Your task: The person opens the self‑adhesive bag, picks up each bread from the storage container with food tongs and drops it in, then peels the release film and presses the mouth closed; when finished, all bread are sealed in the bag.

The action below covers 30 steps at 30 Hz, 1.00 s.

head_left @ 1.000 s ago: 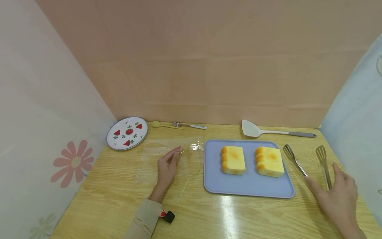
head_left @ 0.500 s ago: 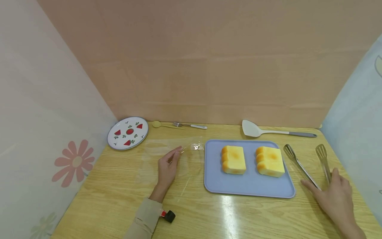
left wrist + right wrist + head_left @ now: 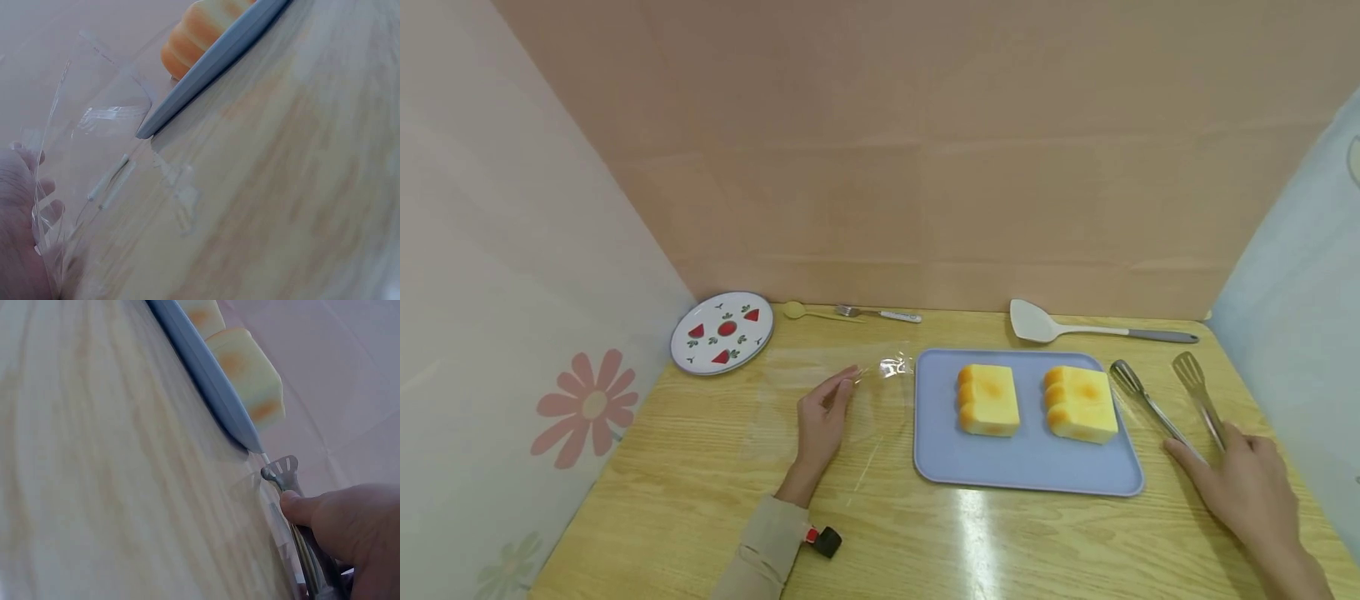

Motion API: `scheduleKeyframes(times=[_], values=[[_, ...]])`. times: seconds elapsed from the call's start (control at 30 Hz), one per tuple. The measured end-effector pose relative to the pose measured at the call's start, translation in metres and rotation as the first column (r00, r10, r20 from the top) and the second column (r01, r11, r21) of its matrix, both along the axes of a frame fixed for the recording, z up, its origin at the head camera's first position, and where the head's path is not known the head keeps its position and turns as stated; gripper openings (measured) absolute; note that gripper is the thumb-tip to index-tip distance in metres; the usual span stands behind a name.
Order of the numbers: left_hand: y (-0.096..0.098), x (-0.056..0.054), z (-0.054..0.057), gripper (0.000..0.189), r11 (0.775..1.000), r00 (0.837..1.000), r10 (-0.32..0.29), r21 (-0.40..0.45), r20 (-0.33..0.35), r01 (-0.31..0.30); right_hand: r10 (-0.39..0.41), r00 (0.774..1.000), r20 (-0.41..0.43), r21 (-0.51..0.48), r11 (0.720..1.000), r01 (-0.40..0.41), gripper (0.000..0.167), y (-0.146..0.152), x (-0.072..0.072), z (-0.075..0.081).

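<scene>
My left hand [image 3: 842, 388] lies on a clear plastic bag [image 3: 820, 392] spread on the wooden table, its fingertips pinching the film near the crinkled mouth. In the left wrist view the bag [image 3: 100, 137] stands up beside the hand [image 3: 25, 206]. A blue tray [image 3: 1030, 471] to the right holds two yellow sponge cakes [image 3: 988, 400] [image 3: 1078, 404]. Right of the tray, my right hand [image 3: 1202, 446] grips metal tongs [image 3: 1150, 404], a finger along one arm and the thumb on the other. The right wrist view shows a fingertip [image 3: 290, 503] on the tongs [image 3: 284, 475] beside the tray [image 3: 200, 369].
A round plate with red fruit prints [image 3: 722, 332] lies at the back left. A yellow spoon [image 3: 801, 312], a fork [image 3: 880, 314] and a white spatula [image 3: 1075, 329] lie along the back wall. Panels enclose the table on three sides.
My right hand moved forward onto the tongs and closed round them; the two arms now lie closer together and have shifted away from me. The left hand and bag have not moved.
</scene>
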<state>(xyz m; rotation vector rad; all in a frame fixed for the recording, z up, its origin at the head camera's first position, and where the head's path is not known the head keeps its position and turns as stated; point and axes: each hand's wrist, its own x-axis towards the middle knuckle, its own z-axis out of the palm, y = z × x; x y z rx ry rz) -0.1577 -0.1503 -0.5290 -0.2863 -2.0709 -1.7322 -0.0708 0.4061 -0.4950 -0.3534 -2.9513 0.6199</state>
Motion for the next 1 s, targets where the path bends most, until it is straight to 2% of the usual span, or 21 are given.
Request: scheduleKeyframes(times=[0.1, 0.37, 0.63, 1.0], values=[[0.001, 0.000, 0.001, 0.021, 1.000, 1.000, 0.001, 0.004, -0.006, -0.001, -0.013, 1.000, 0.027, -0.003, 1.000, 0.013, 0.090, 0.003, 0.000, 0.001], [0.000, 0.000, 0.000, 0.021, 1.000, 1.000, 0.006, -0.005, -0.003, -0.006, 0.018, 0.999, 0.030, 0.030, 0.999, -0.019, 0.077, 0.005, 0.001, 0.006], [0.000, 0.001, 0.001, 0.021, 1.000, 1.000, -0.004, -0.002, 0.002, 0.004, 0.021, 1.000, 0.016, -0.012, 1.000, -0.021, 0.083, -0.002, 0.003, 0.015], [0.001, 0.001, 0.002, 0.021, 1.000, 1.000, 0.006, 0.010, 0.004, -0.006, 0.029, 0.992, -0.121, -0.037, 0.999, -0.034, 0.066, -0.013, 0.004, 0.033]])
